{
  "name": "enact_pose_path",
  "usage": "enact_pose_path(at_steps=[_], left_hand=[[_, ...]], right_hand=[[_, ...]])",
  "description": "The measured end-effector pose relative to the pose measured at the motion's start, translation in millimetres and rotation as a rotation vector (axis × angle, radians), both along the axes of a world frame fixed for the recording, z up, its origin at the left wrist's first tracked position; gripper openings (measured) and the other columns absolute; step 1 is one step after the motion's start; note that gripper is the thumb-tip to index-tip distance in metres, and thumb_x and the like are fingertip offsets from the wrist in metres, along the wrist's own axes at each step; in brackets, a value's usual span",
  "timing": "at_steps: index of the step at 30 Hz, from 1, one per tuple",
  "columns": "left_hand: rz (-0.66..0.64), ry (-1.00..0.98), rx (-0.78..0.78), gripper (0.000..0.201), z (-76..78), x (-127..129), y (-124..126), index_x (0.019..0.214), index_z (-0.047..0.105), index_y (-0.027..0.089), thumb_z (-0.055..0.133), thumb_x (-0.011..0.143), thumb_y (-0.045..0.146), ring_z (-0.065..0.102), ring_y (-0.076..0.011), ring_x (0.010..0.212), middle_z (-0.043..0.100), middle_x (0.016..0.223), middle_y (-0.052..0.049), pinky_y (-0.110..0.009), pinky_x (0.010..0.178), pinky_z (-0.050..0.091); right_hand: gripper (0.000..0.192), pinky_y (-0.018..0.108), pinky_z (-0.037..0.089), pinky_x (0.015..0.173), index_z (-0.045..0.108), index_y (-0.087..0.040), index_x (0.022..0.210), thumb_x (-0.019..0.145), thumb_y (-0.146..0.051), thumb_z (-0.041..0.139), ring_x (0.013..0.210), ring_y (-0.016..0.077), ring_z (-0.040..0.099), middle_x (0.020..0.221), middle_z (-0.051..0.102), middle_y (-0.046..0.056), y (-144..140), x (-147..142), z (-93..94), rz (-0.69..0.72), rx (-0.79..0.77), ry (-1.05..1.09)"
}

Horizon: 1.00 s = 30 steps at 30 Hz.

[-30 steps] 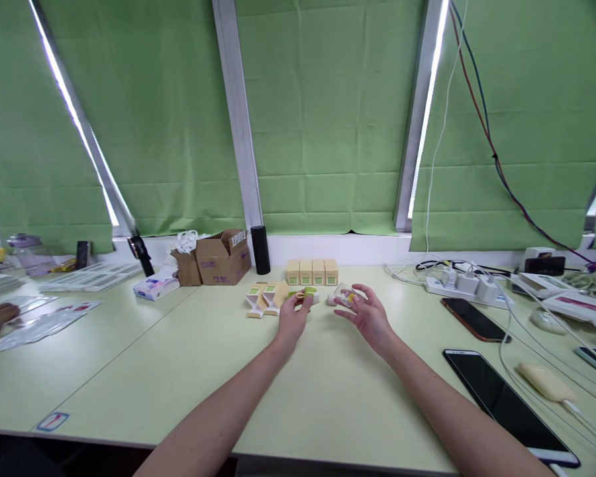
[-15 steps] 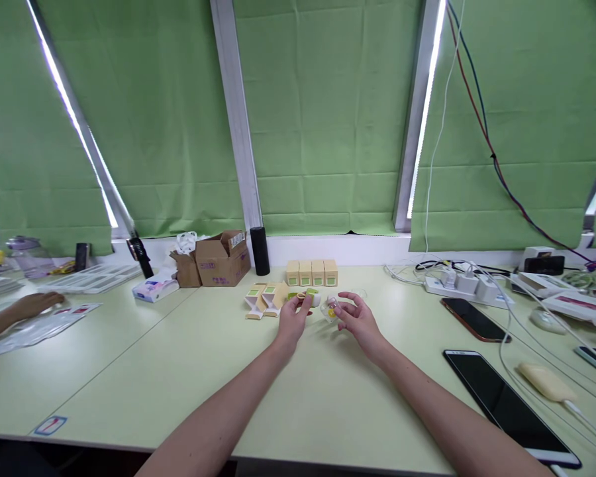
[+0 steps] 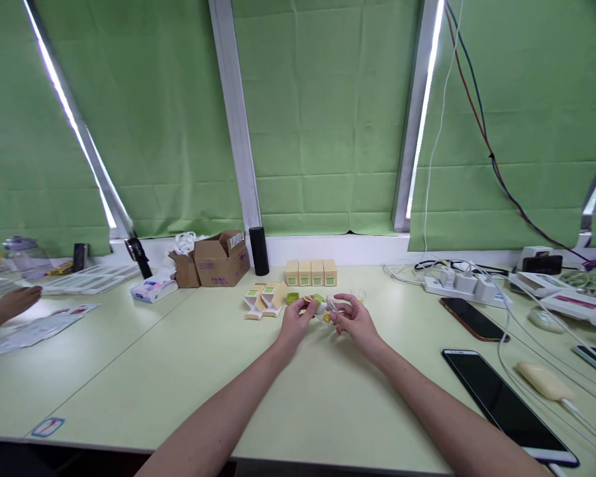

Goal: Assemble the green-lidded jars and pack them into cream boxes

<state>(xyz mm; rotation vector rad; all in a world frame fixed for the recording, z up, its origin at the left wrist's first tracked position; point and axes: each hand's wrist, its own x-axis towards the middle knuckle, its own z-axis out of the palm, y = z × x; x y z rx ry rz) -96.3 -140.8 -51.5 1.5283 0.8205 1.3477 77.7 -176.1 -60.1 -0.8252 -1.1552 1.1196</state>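
Observation:
My left hand pinches a small green-and-white piece, its exact kind too small to make out. Close by on the right, my right hand has its fingertips closed on a small clear plastic piece with a yellow spot. The two pieces meet or nearly touch; I cannot tell which. Just behind my left fingers is a green round piece. Two open cream cartons lie left of my hands, and a row of several small closed boxes stands behind. A clear round piece rests beyond my right hand.
At left a co-worker's hand hovers near plastic bags. Brown cardboard boxes, a tissue pack and a black cylinder stand at the back. Phones, a power strip and cables occupy the right.
My two hands have come closer together, bringing the held pieces up to each other. The co-worker's hand has moved left, away from the bags.

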Motion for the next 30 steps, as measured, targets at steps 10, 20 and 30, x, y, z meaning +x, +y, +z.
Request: enact_pose_path(at_steps=[10, 20, 30], left_hand=[[-0.026, 0.082, 0.045, 0.048, 2.9, 0, -7, 0.085, 0.071, 0.015, 0.073, 0.080, 0.063, 0.064, -0.0209, 0.084, 0.071, 0.086, -0.007, -0.029, 0.076, 0.051], [-0.034, 0.115, 0.073, 0.048, -3.5, 1, -3, 0.089, 0.073, 0.016, 0.074, 0.080, 0.063, 0.067, -0.0216, 0.084, 0.073, 0.090, -0.008, -0.031, 0.077, 0.054], [-0.058, 0.152, 0.100, 0.045, -7.3, 0, -4, 0.097, 0.076, 0.017, 0.072, 0.083, 0.060, 0.068, -0.0243, 0.095, 0.074, 0.103, -0.012, -0.031, 0.080, 0.056]], right_hand=[[0.061, 0.029, 0.056, 0.055, 0.058, -0.024, 0.109, 0.064, -0.049, 0.091, 0.059, 0.0124, 0.063, 0.092, 0.071, 0.000, -1, -2, -2.1, 0.027, 0.000, 0.029], [0.060, 0.033, 0.060, 0.061, 0.060, -0.026, 0.112, 0.065, -0.048, 0.091, 0.069, 0.0168, 0.069, 0.097, 0.070, 0.002, 1, -1, -6.0, 0.053, 0.013, -0.012], [0.058, 0.035, 0.058, 0.073, 0.060, -0.027, 0.118, 0.070, -0.041, 0.088, 0.095, 0.0222, 0.064, 0.099, 0.071, 0.003, -1, 0, -10.0, -0.010, 0.108, -0.182]])
